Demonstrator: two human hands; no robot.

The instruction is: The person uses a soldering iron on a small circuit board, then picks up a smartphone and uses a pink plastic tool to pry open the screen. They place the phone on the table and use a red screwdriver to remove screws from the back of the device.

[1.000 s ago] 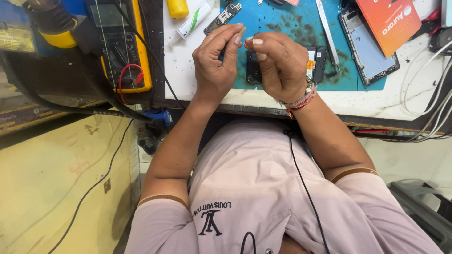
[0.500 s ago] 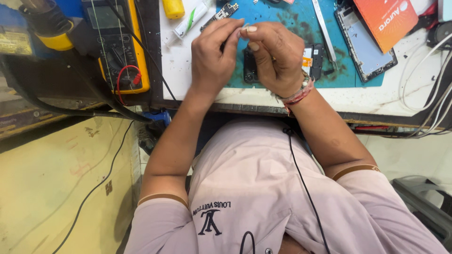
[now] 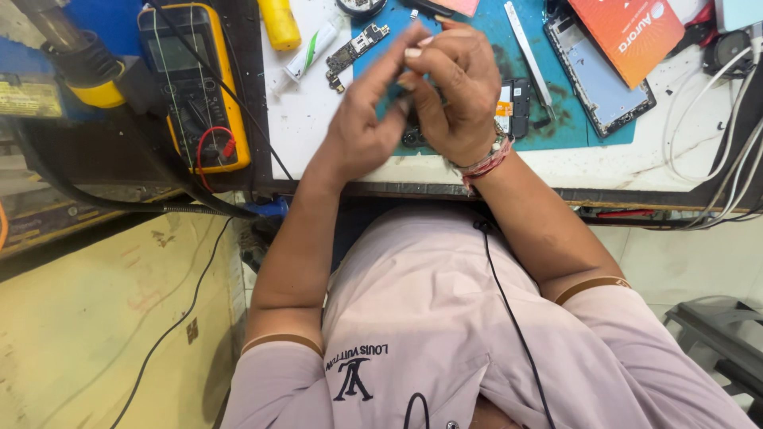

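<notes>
My left hand (image 3: 362, 131) and my right hand (image 3: 457, 95) are raised together above a teal work mat (image 3: 556, 131). Their fingertips meet, pinched on a small dark part (image 3: 403, 102) that is mostly hidden between them. My right wrist carries a red and white thread band. On the mat under and beside the hands lies a dark phone module (image 3: 517, 107) with an orange tab. A bare green circuit board (image 3: 355, 46) lies just left of the mat, beyond my left hand.
A yellow multimeter (image 3: 195, 87) with red and black leads stands at the left. A yellow bottle (image 3: 280, 24) and a small tube (image 3: 306, 52) lie on the white bench (image 3: 318, 135). A phone frame (image 3: 600, 79), an orange card (image 3: 628, 32), a white tool (image 3: 528, 52) and cables (image 3: 715, 119) are on the right.
Both hands have lifted off the dark module on the mat and drawn together higher up, fingertips now pinched at the top. The module beneath them shows more.
</notes>
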